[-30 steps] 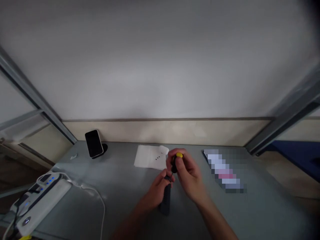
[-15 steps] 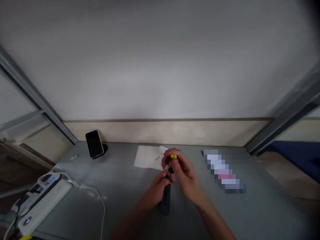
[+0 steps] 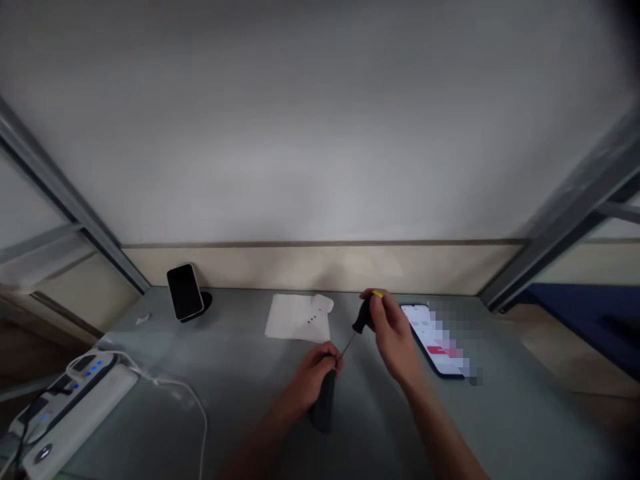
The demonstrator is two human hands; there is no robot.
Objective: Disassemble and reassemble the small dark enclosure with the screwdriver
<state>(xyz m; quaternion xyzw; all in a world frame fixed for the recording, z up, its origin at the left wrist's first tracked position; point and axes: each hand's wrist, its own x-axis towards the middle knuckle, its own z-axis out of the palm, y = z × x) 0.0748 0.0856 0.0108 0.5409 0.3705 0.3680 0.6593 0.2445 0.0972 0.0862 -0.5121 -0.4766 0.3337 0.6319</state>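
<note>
My left hand [image 3: 311,377] is wrapped round a dark elongated device [image 3: 324,402] that lies on the grey table [image 3: 240,373], gripping its far end. My right hand [image 3: 394,333] is closed on a small screwdriver [image 3: 361,321] with a black handle and yellow cap. The screwdriver is tilted, its thin shaft slanting down-left with the tip close to the device's far end beside my left fingers. A white sheet of paper [image 3: 299,318] with a few tiny dark screws [image 3: 312,319] on it lies just beyond my hands.
A phone [image 3: 437,341] with a lit screen lies flat to the right of my right hand. Another phone [image 3: 185,292] stands on a black holder at the back left. A white power strip [image 3: 70,400] with blue lights and a white cable [image 3: 185,400] sits at the left edge.
My right hand has swung to the right and back with the screwdriver, which now tilts instead of standing upright over the device. My left hand has kept its hold on the device.
</note>
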